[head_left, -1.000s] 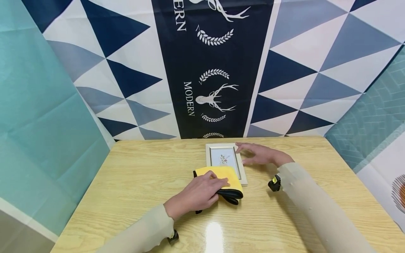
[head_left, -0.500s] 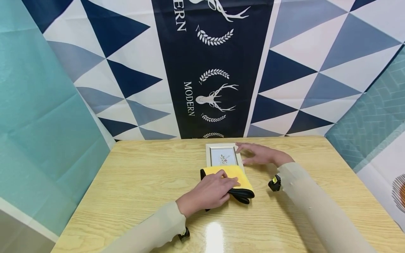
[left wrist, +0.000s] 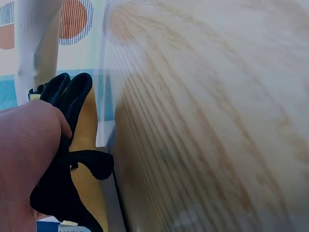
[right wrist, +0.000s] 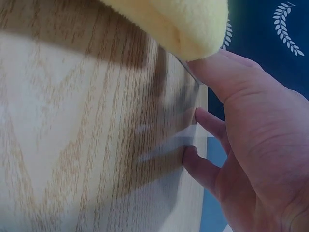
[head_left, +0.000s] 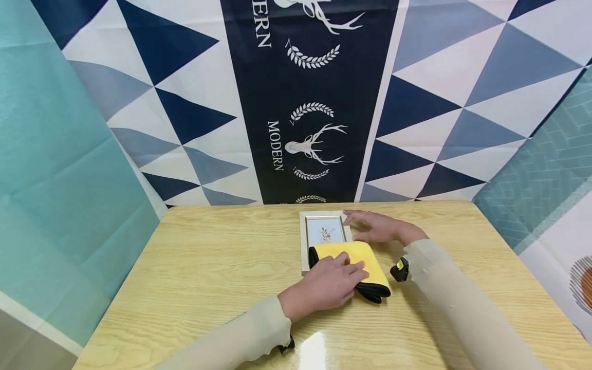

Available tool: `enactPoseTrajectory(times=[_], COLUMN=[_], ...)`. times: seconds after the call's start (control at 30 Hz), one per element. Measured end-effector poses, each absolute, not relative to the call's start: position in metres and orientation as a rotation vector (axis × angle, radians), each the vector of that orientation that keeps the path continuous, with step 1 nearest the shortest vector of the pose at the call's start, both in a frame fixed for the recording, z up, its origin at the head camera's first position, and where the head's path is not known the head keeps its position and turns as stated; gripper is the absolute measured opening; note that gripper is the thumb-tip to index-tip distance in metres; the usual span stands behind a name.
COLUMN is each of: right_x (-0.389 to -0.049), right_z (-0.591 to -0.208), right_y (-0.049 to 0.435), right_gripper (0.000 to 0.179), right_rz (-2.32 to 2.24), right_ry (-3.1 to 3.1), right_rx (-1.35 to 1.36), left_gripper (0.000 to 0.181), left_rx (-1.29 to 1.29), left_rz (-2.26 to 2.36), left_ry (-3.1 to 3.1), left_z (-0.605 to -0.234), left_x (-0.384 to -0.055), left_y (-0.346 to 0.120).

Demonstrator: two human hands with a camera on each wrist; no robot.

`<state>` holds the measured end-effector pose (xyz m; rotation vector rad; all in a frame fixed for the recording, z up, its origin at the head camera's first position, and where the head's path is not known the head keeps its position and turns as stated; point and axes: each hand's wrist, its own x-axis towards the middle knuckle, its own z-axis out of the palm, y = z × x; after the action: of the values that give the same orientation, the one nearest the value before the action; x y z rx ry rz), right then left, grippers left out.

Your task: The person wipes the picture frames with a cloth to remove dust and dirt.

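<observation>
Your left hand (head_left: 326,285) is gripping the folded yellow cloth (head_left: 367,254), fingers bending over its top; you're best off pressing lightly and evenly, with the layers lying together so the black edging isn't catching on the rim. Your right hand (head_left: 379,227) isn't clasping anything: loosely spread fingers are resting at the far right corner of the picture frame (head_left: 303,239), thumb sitting by its right side. That looks like bracing, so you're wanting just enough push to stop sliding. The frame is lying flat, print facing up, near the far edge of the surface (head_left: 222,257). The cloth is covering its near right part and overhanging the right side; the left rim and far print are showing uncovered. Behind, a patterned backdrop (head_left: 314,90) is hanging.
</observation>
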<state>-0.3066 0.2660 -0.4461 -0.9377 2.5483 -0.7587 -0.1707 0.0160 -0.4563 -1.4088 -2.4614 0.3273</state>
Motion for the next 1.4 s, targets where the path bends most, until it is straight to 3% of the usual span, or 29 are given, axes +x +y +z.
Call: enactPoseTrajectory(times=[0.7,1.4], right_x=[-0.307,-0.307], right_z=[-0.444,-0.447], right_y=[0.264,0.265], right_gripper=[0.036,0.038], right_rz=[-0.765,-0.769], right_ry=[2.539,2.522], right_rx=[-0.890,-0.844], left_gripper=[0.047,0.046], left_rx=[-1.388,-1.332], left_rz=[0.256,0.037], left_ry=[-2.484,-2.670], left_z=[-0.459,-0.455], left_x=[-0.167,-0.161], left_y=[0.004,-0.073])
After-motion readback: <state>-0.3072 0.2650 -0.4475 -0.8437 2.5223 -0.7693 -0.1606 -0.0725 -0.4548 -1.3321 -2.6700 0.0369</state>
